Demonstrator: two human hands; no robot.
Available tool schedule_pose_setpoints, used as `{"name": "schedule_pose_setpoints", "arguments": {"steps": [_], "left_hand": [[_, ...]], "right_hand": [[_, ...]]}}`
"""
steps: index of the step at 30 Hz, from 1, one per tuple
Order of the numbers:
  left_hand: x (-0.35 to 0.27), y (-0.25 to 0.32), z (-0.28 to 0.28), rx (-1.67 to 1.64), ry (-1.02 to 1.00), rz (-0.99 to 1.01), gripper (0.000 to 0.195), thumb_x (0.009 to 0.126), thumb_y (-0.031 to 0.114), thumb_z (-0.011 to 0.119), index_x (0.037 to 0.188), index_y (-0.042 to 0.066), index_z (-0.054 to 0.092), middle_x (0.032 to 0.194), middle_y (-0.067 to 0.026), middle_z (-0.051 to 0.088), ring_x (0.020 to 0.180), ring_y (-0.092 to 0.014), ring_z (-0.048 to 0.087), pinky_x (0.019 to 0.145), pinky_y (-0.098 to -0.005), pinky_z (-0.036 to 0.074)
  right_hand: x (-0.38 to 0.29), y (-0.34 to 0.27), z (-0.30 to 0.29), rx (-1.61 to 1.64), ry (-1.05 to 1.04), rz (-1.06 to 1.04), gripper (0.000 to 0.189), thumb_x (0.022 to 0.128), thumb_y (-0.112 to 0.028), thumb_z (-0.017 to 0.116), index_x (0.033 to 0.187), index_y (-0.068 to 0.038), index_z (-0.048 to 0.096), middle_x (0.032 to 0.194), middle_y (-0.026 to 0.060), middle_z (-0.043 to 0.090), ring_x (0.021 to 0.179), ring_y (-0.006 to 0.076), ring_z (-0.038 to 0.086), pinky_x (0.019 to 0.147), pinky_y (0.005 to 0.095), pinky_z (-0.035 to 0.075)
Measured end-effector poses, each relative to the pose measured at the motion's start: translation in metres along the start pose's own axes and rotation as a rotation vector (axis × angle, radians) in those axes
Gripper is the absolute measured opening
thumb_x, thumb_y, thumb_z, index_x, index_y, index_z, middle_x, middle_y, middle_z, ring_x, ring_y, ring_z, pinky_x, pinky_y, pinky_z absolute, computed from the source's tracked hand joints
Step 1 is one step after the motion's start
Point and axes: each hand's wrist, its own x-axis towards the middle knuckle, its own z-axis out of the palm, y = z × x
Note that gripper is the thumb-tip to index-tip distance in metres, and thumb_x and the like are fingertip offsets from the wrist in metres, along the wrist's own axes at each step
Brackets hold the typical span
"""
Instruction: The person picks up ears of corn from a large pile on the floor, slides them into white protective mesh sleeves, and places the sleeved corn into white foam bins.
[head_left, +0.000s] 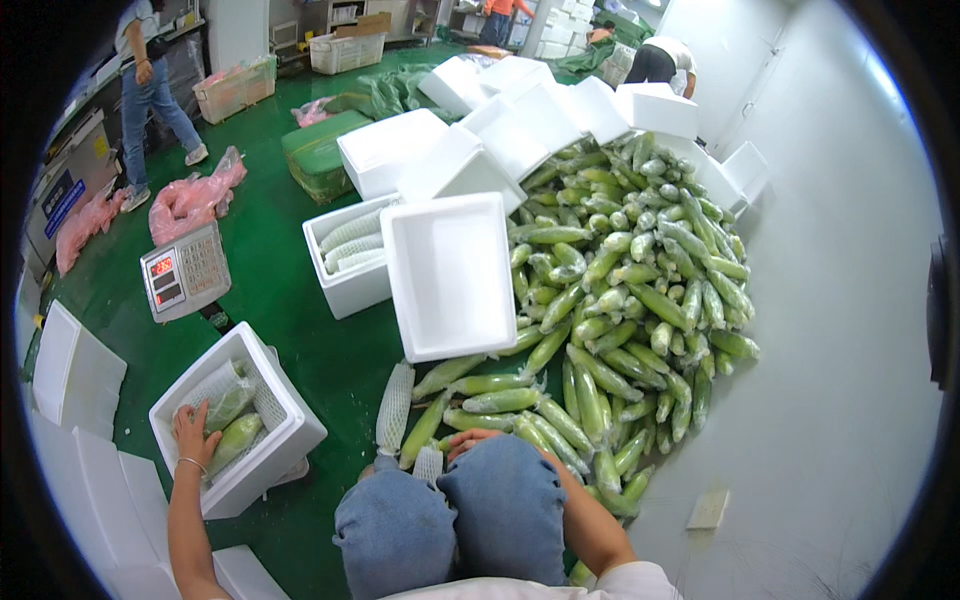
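Observation:
At the left, my left hand (196, 435) reaches into a white foam box (289, 442) standing on a scale and rests on a wrapped green vegetable (229, 401), its fingers spread; whether it grips cannot be told. Another wrapped green vegetable (238, 439) lies beside it, partly in white foam netting. My right hand (472, 441) is mostly hidden behind my right knee, near the edge of a large heap of film-wrapped green vegetables (637, 300). Two white foam net sleeves, one long (394, 409) and one short (428, 463), are by my knees.
The scale's display (184, 270) stands behind the box. An empty foam box (454, 277) leans against a box of netted vegetables (349, 296). More foam boxes (525, 120) border the heap. Stacked foam pieces (82, 480) stand left, a wall (832, 300) right. A person (150, 97) walks at upper left.

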Motion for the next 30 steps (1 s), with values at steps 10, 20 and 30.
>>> {"name": "schedule_pose_setpoints", "arguments": {"steps": [10,20,30], "left_hand": [[0.013,-0.031,0.028,-0.152,-0.040,0.010,0.042,0.076,0.019,0.061,0.117,0.014,0.055,0.101,-0.0112,0.046,0.097,-0.030,0.043,0.086,-0.0413,0.036],[0.015,0.018,0.032,-0.166,0.028,0.077,0.040,0.072,0.016,0.063,0.109,0.004,0.058,0.097,-0.0141,0.048,0.093,-0.031,0.045,0.083,-0.0409,0.038],[0.011,0.001,0.051,-0.120,0.005,0.048,0.049,0.071,0.019,0.064,0.116,0.003,0.054,0.097,-0.0143,0.041,0.092,-0.030,0.040,0.085,-0.0389,0.035]], "right_hand": [[0.057,-0.042,-0.080,-0.866,0.611,-0.329,0.035,0.081,-0.022,0.061,0.106,0.002,0.055,0.091,0.0143,0.061,0.084,0.0205,0.057,0.074,0.0329,0.046],[0.154,-0.106,-0.083,-1.581,0.859,-0.486,0.088,0.073,-0.059,0.058,0.126,0.008,0.036,0.113,0.0240,0.052,0.105,0.0367,0.049,0.093,0.0485,0.034],[0.059,-0.102,-0.102,-1.289,1.063,-0.691,0.022,0.069,-0.020,0.057,0.077,0.000,0.052,0.076,0.0216,0.058,0.072,0.0404,0.056,0.065,0.0474,0.045]]}}
